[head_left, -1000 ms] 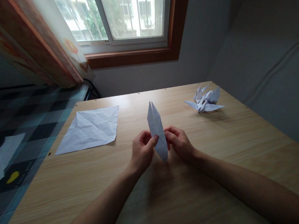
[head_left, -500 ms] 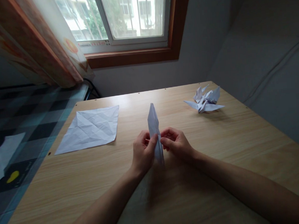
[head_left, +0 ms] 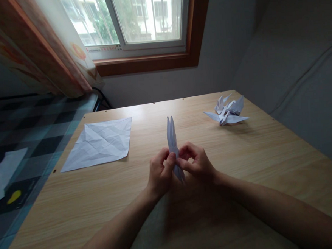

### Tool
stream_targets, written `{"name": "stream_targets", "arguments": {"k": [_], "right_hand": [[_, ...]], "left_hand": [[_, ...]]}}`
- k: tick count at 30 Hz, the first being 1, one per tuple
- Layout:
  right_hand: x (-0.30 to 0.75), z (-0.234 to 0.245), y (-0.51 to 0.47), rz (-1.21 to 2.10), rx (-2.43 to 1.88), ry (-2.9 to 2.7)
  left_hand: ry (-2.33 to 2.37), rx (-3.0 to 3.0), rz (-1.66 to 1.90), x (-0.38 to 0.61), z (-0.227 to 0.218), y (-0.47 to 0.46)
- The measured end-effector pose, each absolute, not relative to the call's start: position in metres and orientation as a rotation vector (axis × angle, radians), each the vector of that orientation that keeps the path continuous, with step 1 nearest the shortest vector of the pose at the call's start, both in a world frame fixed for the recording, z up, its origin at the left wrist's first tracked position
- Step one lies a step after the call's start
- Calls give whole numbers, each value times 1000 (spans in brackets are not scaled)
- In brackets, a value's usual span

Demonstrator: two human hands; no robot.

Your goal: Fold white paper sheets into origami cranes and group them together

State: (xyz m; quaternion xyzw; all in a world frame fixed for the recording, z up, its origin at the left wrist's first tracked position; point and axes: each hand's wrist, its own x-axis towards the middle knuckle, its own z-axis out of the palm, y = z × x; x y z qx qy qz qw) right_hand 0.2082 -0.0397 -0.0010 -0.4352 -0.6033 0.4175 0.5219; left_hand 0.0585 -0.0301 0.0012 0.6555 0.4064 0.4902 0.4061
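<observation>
A narrow piece of folded white paper (head_left: pixel 172 137) is held upright over the middle of the table, its layers parted into two points at the top and spread at the bottom. My left hand (head_left: pixel 161 170) grips it from the left, thumb pressed on the near side. From the right, my right hand (head_left: pixel 196 159) pinches the same paper at its middle with thumb and curled fingers. The fingertips behind the paper are hidden.
A creased white sheet (head_left: pixel 99 142) lies flat at the left of the wooden table (head_left: pixel 126 203). Folded paper cranes (head_left: pixel 229 112) sit at the back right. Beyond the table's left edge is a checked cloth (head_left: pixel 42 148) with more paper (head_left: pixel 10 167). A window (head_left: pixel 149 15) stands behind.
The folded paper has turned edge-on, and its top and bottom tips have parted. My right hand has moved slightly left and closed its fingers on the paper.
</observation>
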Motion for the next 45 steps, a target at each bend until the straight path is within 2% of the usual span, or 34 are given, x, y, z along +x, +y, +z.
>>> {"name": "stream_targets", "arguments": {"k": [9,18,24,32,45], "right_hand": [[210,2,-40,951,-1040,-1520],[208,6,-43,735,-1110,-1538],[206,4,-43,846,-1093,-1424],[205,14,-45,756,-1122,-1480],[207,-3,-33,1041,-1158,-1234]], "left_hand": [[977,1602,1191,57,5,-30],[968,1517,1219,56,-9,-26],[946,1428,1257,60,-9,-26],[852,1184,1331,68,3,-31],[842,959,1291,65,2,-24]]}}
